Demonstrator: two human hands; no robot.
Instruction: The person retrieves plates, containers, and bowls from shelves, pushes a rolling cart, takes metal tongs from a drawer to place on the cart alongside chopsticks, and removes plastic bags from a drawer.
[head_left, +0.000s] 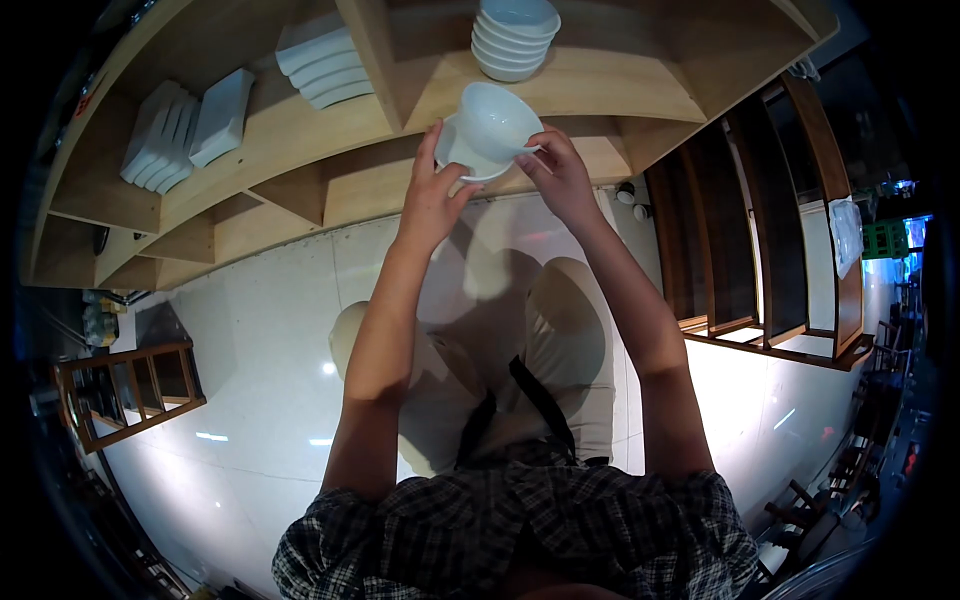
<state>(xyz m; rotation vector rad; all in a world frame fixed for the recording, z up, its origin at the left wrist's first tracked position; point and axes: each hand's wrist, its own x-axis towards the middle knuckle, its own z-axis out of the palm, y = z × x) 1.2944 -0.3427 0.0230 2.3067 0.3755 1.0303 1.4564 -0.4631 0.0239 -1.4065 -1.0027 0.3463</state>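
Observation:
In front of the wooden shelf, a white bowl (497, 122) is tilted with its inside toward me. My right hand (557, 172) pinches the bowl's rim at its lower right, fingers closed. Just beneath and to the left of the bowl is a white plate (476, 166), partly covered by it. My left hand (433, 198) grips the plate's left edge, thumb at the near rim and fingers along the far side. Whether the bowl's base touches the plate, I cannot tell. Slightly farther back, a stack of white bowls (512, 50) stands on the shelf.
The wooden shelf (600, 92) curves across the top, with dividers and lower compartments. On its left stand stacked white rectangular dishes (325, 72) and more white dishes (158, 142). A dark wooden rack (755, 215) stands right; a small wooden frame (130, 392) is left.

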